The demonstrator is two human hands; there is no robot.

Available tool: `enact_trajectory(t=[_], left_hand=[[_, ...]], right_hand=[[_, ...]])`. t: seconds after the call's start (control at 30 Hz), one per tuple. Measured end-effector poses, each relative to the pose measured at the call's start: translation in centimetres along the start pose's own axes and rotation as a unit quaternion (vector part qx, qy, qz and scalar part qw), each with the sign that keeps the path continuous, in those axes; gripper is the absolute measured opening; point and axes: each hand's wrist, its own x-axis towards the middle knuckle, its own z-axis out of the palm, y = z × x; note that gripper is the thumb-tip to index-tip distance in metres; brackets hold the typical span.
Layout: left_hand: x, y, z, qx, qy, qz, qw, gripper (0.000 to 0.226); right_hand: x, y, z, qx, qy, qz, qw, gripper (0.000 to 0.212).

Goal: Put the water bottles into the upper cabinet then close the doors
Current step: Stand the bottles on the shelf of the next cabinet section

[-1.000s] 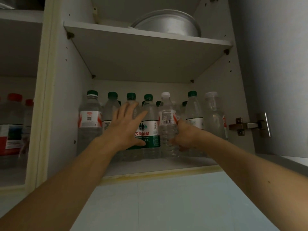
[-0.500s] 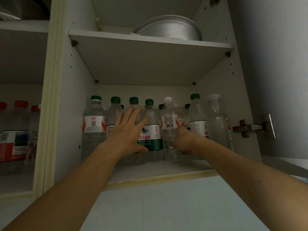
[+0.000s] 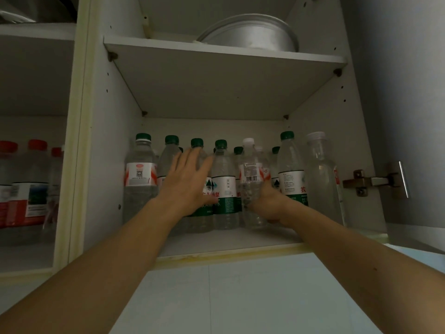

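Note:
Several clear water bottles stand in rows on the bottom shelf (image 3: 231, 242) of the open upper cabinet. Most have green caps and green-and-white labels. My right hand (image 3: 267, 201) grips a white-capped bottle (image 3: 250, 179) low on its body, standing upright at the front of the row. My left hand (image 3: 187, 182) lies flat, fingers spread, against the green-capped bottles (image 3: 224, 186) left of it. A bottle with a red-and-white label (image 3: 140, 174) stands at the far left, and a clear-capped bottle (image 3: 320, 174) at the far right.
A metal pan (image 3: 250, 32) sits on the upper shelf (image 3: 216, 53). The right door (image 3: 409, 92) hangs open on a metal hinge (image 3: 375, 180). The left compartment holds red-capped bottles (image 3: 26, 186). White tiled wall (image 3: 240, 297) lies below the cabinet.
The view has tilted up a little, so the shelf sits lower in the frame. My right hand has set the white-capped bottle deeper into the row. My left hand stays on the bottles.

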Motion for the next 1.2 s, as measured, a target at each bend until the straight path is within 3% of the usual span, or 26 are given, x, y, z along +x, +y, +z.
enact_trajectory(t=[0.13, 0.27, 0.4, 0.5, 0.63, 0.83, 0.97, 1.07, 1.2], left_hand=[[2.4, -0.2, -1.3, -0.019, 0.079, -0.013, 0.997, 0.083], [6.5, 0.2, -1.3, 0.020, 0.013, -0.012, 1.000, 0.068], [10.3, 0.5, -1.1, 0.046, -0.074, -0.050, 0.995, 0.063], [12.6, 0.9, -1.2, 0.002, -0.134, -0.096, 0.986, 0.052], [13.9, 0.6, -1.4, -0.079, -0.134, -0.126, 0.980, 0.037], [13.6, 0.4, -1.6, -0.127, -0.109, -0.109, 0.980, 0.036], [13.3, 0.1, -1.8, -0.151, -0.113, -0.103, 0.977, 0.034], [12.8, 0.0, -2.1, -0.183, -0.121, -0.088, 0.972, 0.034], [11.5, -0.4, -3.6, -0.157, -0.114, -0.064, 0.979, 0.056]], right_hand=[[0.9, 0.4, 0.2, 0.043, -0.039, 0.005, 0.998, 0.088], [1.6, 0.9, 0.3, 0.058, -0.062, 0.009, 0.996, 0.081], [1.6, 1.2, 0.5, -0.048, 0.008, -0.033, 0.998, 0.080], [2.1, 1.5, 0.5, -0.056, 0.006, -0.038, 0.998, 0.077], [3.1, 1.5, 0.4, 0.037, -0.048, -0.003, 0.998, 0.082], [2.5, 1.6, -0.1, 0.025, -0.049, -0.032, 0.998, 0.085], [2.4, 1.3, -0.3, 0.020, -0.076, -0.027, 0.997, 0.068], [2.2, 1.4, -0.4, 0.042, -0.066, -0.031, 0.996, 0.074], [1.7, 1.6, -0.5, 0.038, -0.067, -0.036, 0.996, 0.084]])
